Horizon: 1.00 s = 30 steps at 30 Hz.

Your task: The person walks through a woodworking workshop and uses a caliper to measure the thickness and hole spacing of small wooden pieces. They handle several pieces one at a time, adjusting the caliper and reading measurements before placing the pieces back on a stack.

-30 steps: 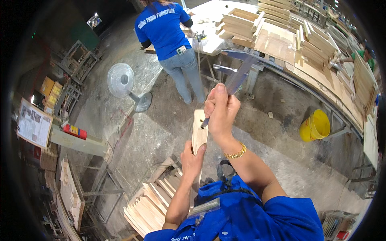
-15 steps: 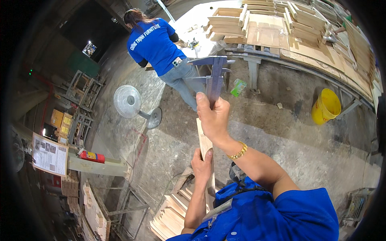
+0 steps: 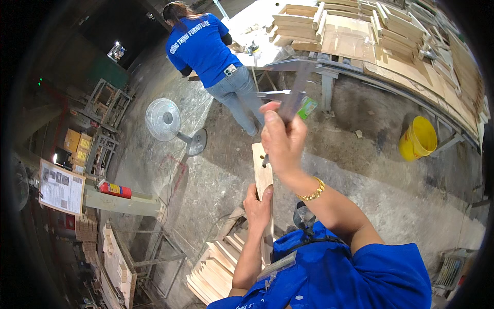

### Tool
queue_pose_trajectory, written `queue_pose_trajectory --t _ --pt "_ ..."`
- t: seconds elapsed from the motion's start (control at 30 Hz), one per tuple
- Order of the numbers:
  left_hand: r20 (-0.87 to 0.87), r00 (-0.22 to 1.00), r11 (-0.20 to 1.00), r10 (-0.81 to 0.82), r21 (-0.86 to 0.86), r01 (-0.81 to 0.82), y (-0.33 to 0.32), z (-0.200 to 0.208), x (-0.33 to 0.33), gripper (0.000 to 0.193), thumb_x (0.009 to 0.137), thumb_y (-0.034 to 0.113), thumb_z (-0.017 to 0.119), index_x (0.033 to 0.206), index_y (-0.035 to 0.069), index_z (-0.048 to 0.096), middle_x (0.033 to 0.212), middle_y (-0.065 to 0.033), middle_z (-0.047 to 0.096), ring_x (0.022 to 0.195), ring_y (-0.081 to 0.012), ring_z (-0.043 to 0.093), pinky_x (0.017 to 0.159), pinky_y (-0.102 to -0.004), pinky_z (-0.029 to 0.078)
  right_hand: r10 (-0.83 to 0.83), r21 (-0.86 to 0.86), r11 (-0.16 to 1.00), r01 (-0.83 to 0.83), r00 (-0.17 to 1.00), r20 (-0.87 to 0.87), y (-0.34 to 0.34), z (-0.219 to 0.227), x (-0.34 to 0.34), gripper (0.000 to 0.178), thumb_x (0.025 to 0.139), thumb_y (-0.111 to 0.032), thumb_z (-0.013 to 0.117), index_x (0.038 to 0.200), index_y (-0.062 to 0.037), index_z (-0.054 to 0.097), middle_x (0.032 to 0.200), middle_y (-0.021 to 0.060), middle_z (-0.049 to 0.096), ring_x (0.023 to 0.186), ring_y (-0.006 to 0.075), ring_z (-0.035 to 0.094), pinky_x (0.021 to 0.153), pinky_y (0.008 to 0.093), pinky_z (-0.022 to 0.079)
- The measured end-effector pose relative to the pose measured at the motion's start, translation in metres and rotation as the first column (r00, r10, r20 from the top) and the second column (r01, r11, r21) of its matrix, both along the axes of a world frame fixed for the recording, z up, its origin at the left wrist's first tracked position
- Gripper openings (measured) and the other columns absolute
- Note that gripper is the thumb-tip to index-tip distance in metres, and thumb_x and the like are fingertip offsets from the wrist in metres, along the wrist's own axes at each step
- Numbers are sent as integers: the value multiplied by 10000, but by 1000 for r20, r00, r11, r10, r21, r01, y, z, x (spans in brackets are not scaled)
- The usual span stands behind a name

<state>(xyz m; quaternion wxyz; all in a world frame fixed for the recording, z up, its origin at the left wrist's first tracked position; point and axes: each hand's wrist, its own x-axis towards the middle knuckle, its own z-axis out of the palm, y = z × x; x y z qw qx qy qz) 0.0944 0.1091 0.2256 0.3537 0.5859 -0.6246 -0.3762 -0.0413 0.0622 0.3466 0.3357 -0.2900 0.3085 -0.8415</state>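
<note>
Metal caliper [image 3: 297, 92] is in the right hand [image 3: 283, 141] of the person, whose fingers are closed around its beam; it looks somewhat blurred. From where I stand, its thin lower end is at a hole near the top of a pale wooden bar [image 3: 264, 177], but I cannot tell how deep it goes. The left hand [image 3: 258, 207] grasps this bar lower down, with the thumb upon its face. Below, beside the left forearm, many wooden strips [image 3: 216, 273] lie together. Ahead, a co-worker [image 3: 203, 54] in a blue shirt stands at a white tabletop [image 3: 257, 16].
</note>
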Motion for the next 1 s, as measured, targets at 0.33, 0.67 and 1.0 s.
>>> queue_pose_trajectory --t 0.33,0.67,1.0 --pt "-113 994 997 -14 -82 5 6 -4 3 421 783 374 634 894 -20 538 658 -136 579 603 -182 552 571 -337 445 -72 -295 955 36 991 -112 31 12 -2 151 798 -11 561 939 14 515 736 10 548 554 8 452 466 170 349" --pt "-73 997 980 -22 -197 7 8 8 -2 425 773 376 643 909 -13 538 665 -140 589 592 -194 556 576 -341 454 -31 -250 965 -75 918 -396 40 7 -2 204 817 -49 590 959 22 461 790 60 539 605 61 499 538 209 425" --pt "-27 1000 992 -10 -125 6 1 -34 19 309 770 234 614 924 -26 548 730 -149 610 661 -268 562 629 -389 453 -250 -365 926 96 881 -402 27 4 4 216 741 -53 608 926 11 518 558 -11 495 435 56 439 397 236 356"
